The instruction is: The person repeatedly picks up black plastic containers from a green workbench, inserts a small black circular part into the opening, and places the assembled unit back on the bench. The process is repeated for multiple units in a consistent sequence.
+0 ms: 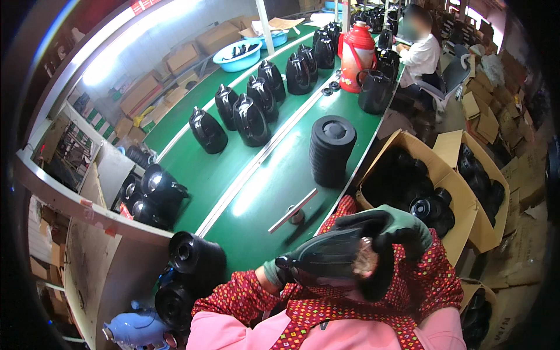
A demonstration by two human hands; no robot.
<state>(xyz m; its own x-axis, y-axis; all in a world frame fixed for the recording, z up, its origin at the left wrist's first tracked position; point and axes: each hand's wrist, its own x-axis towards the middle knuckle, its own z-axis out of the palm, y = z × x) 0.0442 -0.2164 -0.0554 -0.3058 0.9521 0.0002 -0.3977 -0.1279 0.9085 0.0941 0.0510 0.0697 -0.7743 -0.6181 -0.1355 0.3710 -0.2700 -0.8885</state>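
**Smooth black jug body [326,256], held in both hands close to the chest**

From the head view, the glossy jug body lies on its side, above the near edge of the green counter [245,192]. Its left hand [279,272] grips the narrower end, most of the fingers hidden behind it; the right hand [402,227] is curled over the other end, where something shiny and brownish shows, too blurred to identify. Both hands wear gloves, dark over the fingers.

The shell looks like hard plastic: probably stiff, fairly light and slick, so the gloves should help. If the shiny part is a glass lining, that end would be fragile; better to support the outer wall at both ends than press on the opening. The handle, if it has one, cannot be made out.

The counter is smooth and reflective, divided by pale rails. Rows of upright black jugs [251,119] stand further along it, near a red thermos [356,58] and a blue basin [233,64]. Closer in are a stack of black discs [333,149] and a metal bar [293,210] on a short post.

To the right, open cartons [446,146] hold dark parts; beyond them a co-worker [424,55] in white sits at the counter. Bright light glares off the left side.
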